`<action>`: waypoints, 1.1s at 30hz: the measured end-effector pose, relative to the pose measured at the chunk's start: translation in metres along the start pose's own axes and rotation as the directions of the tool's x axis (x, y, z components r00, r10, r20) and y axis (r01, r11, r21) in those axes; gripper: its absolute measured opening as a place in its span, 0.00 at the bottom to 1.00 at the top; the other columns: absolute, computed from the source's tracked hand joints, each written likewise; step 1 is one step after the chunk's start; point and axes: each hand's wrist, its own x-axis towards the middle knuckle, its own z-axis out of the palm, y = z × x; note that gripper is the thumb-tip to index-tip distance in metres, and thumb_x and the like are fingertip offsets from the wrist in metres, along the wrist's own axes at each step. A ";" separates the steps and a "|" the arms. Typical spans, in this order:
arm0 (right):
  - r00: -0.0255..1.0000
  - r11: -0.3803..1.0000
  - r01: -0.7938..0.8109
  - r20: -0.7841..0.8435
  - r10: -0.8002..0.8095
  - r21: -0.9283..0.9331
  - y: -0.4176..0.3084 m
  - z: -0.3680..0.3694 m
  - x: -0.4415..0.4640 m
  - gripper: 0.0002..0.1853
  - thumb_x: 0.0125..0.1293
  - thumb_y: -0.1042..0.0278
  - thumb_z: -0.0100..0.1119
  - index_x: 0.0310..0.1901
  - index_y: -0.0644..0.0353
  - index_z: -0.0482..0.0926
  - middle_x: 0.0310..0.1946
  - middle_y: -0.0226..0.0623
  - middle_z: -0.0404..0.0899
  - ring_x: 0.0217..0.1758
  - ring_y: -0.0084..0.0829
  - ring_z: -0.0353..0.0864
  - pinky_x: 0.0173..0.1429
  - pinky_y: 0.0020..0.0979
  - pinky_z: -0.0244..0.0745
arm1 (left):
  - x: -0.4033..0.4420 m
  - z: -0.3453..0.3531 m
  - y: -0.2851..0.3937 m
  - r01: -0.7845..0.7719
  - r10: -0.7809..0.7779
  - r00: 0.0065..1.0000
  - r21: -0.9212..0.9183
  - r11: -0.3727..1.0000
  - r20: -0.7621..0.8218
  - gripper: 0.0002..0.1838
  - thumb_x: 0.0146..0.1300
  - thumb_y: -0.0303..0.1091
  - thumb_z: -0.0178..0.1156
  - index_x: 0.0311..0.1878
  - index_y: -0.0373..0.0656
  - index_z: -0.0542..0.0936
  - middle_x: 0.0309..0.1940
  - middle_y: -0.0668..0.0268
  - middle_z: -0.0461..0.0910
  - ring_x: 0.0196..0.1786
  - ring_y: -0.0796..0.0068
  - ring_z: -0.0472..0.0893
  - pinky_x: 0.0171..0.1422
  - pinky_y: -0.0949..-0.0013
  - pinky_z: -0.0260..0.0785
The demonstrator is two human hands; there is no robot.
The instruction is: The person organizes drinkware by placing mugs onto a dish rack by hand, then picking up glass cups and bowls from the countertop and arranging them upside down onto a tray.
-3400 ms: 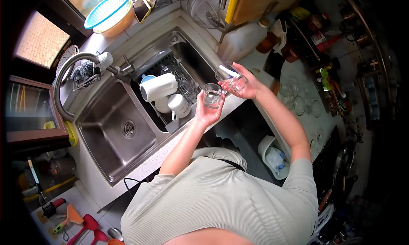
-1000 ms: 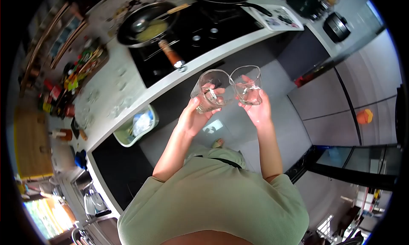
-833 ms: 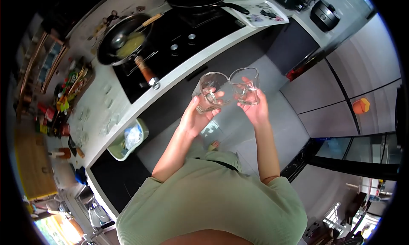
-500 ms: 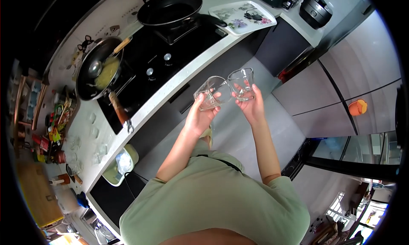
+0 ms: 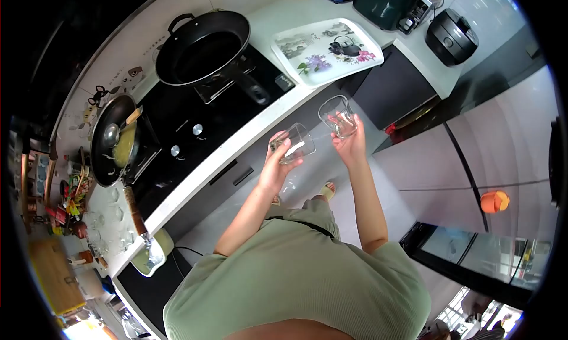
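Note:
My left hand (image 5: pixel 276 169) is closed around a clear drinking glass (image 5: pixel 300 143), which is tilted with its mouth to the right. A second clear glass (image 5: pixel 335 112) is gripped by my right hand (image 5: pixel 352 146), its rim pointing up and to the left. The two glasses are apart, held in front of my body over the floor beside the counter. Ahead of them on the counter lies a white rectangular tray (image 5: pixel 285 42) printed with flowers and a teapot. Nothing rests on it.
A black frying pan (image 5: pixel 204 47) sits on the black gas stove (image 5: pixel 177 127), its handle near the counter edge. A wok (image 5: pixel 106 168) with a ladle and yellowish food stands left. Several glasses line the left counter. A rice cooker (image 5: pixel 452 37) and refrigerator (image 5: pixel 455 186) are right.
My view has turned and moved nearer the tray. The glasses have moved farther apart, and the one in my right hand has tilted to the left. Both hands keep their hold.

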 end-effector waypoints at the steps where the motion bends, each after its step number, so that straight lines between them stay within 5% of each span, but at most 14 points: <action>1: 1.000 1.000 -0.017 -0.010 0.017 -0.017 -0.012 -0.008 0.008 0.25 0.68 0.43 0.47 0.55 0.54 0.72 0.48 0.38 0.80 0.31 0.30 0.77 0.32 0.22 0.69 | 0.012 0.009 -0.006 -0.011 0.010 0.999 -0.015 1.000 -0.038 0.22 0.66 0.45 0.59 0.60 0.50 0.70 0.55 0.66 0.73 0.53 0.68 0.77 0.51 0.63 0.75; 6: 0.996 0.992 -0.093 -0.001 0.093 -0.084 -0.085 -0.038 0.050 0.26 0.68 0.41 0.48 0.57 0.51 0.70 0.47 0.38 0.80 0.28 0.27 0.74 0.32 0.22 0.69 | 0.070 0.056 -0.028 -0.122 0.102 0.988 -0.194 0.973 -0.113 0.21 0.64 0.37 0.59 0.59 0.46 0.72 0.49 0.62 0.79 0.54 0.65 0.77 0.57 0.55 0.74; 9: 0.991 0.975 -0.123 0.024 0.130 -0.185 -0.123 -0.060 0.078 0.27 0.67 0.40 0.49 0.58 0.51 0.69 0.48 0.39 0.79 0.27 0.25 0.73 0.32 0.22 0.68 | 0.093 0.084 -0.032 -0.080 0.063 0.996 -0.285 0.955 -0.068 0.34 0.56 0.23 0.64 0.65 0.46 0.62 0.59 0.57 0.68 0.58 0.62 0.74 0.60 0.55 0.72; 12: 0.987 0.969 -0.143 0.040 0.154 -0.202 -0.148 -0.072 0.101 0.27 0.67 0.40 0.49 0.59 0.51 0.68 0.49 0.41 0.79 0.27 0.24 0.73 0.32 0.21 0.68 | 0.121 0.093 -0.043 -0.162 0.165 0.986 -0.262 0.951 -0.011 0.38 0.52 0.13 0.61 0.66 0.45 0.60 0.59 0.54 0.67 0.58 0.60 0.74 0.63 0.55 0.71; 15: 0.951 0.976 -0.167 0.237 0.197 -0.141 -0.163 -0.087 0.130 0.26 0.68 0.44 0.50 0.60 0.51 0.67 0.51 0.41 0.78 0.27 0.23 0.72 0.33 0.21 0.67 | 0.139 0.108 -0.038 -0.149 0.121 0.981 -0.195 0.969 -0.150 0.40 0.50 0.08 0.58 0.67 0.44 0.59 0.60 0.53 0.66 0.58 0.58 0.74 0.66 0.55 0.69; 20: 0.945 0.972 -0.169 0.252 0.207 -0.164 -0.169 -0.089 0.179 0.24 0.69 0.51 0.53 0.62 0.52 0.67 0.52 0.40 0.78 0.29 0.22 0.72 0.34 0.20 0.67 | 0.174 0.109 -0.019 -0.193 0.271 0.926 0.289 0.938 -0.261 0.32 0.55 0.30 0.69 0.61 0.39 0.65 0.49 0.55 0.77 0.47 0.61 0.82 0.49 0.66 0.77; 23: 0.941 0.965 -0.164 0.262 0.215 -0.205 -0.171 -0.082 0.211 0.26 0.67 0.54 0.55 0.64 0.53 0.66 0.51 0.37 0.78 0.29 0.19 0.71 0.36 0.20 0.67 | 0.197 0.109 0.003 -0.229 0.365 0.886 0.415 0.880 -0.286 0.29 0.50 0.29 0.73 0.53 0.37 0.70 0.39 0.61 0.80 0.36 0.73 0.83 0.41 0.72 0.78; 26: 0.944 0.933 -0.126 0.249 0.217 -0.337 -0.175 -0.080 0.247 0.27 0.65 0.55 0.59 0.63 0.55 0.67 0.50 0.36 0.78 0.29 0.16 0.70 0.36 0.20 0.67 | 0.223 0.098 0.022 -0.191 0.524 0.822 0.758 0.624 -0.224 0.30 0.45 0.32 0.77 0.49 0.35 0.73 0.40 0.63 0.79 0.36 0.78 0.83 0.39 0.74 0.76; 27: 0.949 0.917 -0.108 0.235 0.210 -0.384 -0.177 -0.073 0.259 0.27 0.64 0.55 0.60 0.62 0.56 0.68 0.48 0.35 0.79 0.28 0.16 0.70 0.35 0.20 0.66 | 0.231 0.100 0.027 -0.257 0.622 0.761 0.793 0.552 -0.187 0.33 0.40 0.34 0.78 0.49 0.35 0.74 0.41 0.62 0.81 0.39 0.74 0.83 0.44 0.72 0.75; 29: 0.960 0.871 -0.100 0.182 0.211 -0.481 -0.178 -0.069 0.272 0.27 0.61 0.55 0.63 0.59 0.58 0.70 0.45 0.34 0.80 0.27 0.14 0.70 0.34 0.20 0.65 | 0.250 0.087 0.033 -0.136 0.655 0.741 0.920 0.366 -0.151 0.35 0.37 0.36 0.78 0.52 0.36 0.75 0.44 0.59 0.81 0.46 0.66 0.82 0.52 0.67 0.74; 33: 0.980 0.815 -0.064 0.119 0.160 -0.576 -0.174 -0.042 0.302 0.29 0.57 0.54 0.67 0.56 0.60 0.71 0.41 0.35 0.81 0.23 0.15 0.68 0.29 0.20 0.64 | 0.260 0.103 0.057 0.022 0.680 0.706 0.966 0.257 -0.197 0.37 0.33 0.39 0.78 0.52 0.39 0.77 0.47 0.58 0.81 0.51 0.60 0.80 0.56 0.65 0.72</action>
